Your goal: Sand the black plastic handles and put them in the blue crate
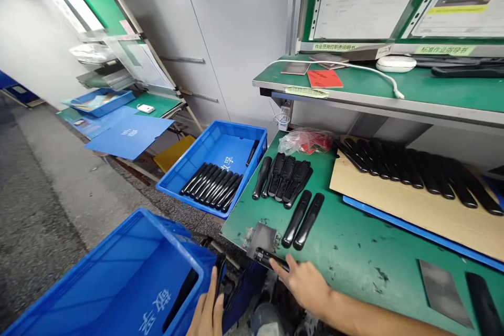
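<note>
My right hand (303, 281) is at the near edge of the green table, its fingers closed on a black handle piece (271, 259) whose far end lies over a grey square plate (262, 239). Beside the near blue bin, my left hand (208, 307) has its fingers against a dark upright part (220, 268). Two glossy black handles (303, 220) lie side by side just beyond my right hand. Behind them is a group of several black handle parts (285, 178), some with the inner side up.
A near blue bin (197, 262) stands at lower left. Another blue bin (212, 131) holds a row of black handles. Cardboard (354, 189) bears more handles at right. A shelf (378, 100) crosses above the table, and a grey plate (443, 289) lies at lower right.
</note>
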Demonstrator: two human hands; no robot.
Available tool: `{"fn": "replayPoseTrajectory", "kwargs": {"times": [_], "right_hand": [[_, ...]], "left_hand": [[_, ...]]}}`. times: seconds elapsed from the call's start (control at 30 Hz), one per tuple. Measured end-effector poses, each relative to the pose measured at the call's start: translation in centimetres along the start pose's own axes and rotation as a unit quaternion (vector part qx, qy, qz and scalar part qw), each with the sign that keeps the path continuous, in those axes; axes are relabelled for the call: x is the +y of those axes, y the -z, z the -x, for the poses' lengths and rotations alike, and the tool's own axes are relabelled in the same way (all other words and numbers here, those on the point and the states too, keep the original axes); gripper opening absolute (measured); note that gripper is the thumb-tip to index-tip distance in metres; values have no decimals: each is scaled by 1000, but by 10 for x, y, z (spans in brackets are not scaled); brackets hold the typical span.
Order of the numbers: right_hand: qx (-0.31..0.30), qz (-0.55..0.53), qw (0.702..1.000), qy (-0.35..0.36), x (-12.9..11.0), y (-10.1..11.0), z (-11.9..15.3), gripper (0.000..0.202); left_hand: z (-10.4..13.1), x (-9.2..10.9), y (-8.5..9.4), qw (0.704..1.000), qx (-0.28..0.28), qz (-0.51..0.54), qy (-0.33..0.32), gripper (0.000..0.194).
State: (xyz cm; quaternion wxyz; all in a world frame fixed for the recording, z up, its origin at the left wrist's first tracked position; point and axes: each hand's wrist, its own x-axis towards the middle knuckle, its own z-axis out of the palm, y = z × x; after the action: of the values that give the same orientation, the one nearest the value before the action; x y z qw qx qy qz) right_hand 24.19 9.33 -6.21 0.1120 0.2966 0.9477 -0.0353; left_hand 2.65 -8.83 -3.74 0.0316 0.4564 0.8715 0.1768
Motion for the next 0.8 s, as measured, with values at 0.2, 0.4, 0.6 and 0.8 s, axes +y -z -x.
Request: {"fn": "replayPoseTrajectory", "kwargs": {"times": [0.2,0.4,0.6,0.8], "right_hand": [[17,-46,998,42,-24,7,30,66],[102,-153,975,-122,10,16,91,53],[108,-319,923,-187,10,0,133,52],[132,-382,885,-231,6,-20,148,51]], "left_hand": [[-42,-2,-6,991,-51,-65,-101,65],[-44,17,-45,895,-93,-293,-324,88],[-26,29,-62,892,-33,-347,-288,71],[-27,46,-66,925,-20,-304,-228,49]]}}
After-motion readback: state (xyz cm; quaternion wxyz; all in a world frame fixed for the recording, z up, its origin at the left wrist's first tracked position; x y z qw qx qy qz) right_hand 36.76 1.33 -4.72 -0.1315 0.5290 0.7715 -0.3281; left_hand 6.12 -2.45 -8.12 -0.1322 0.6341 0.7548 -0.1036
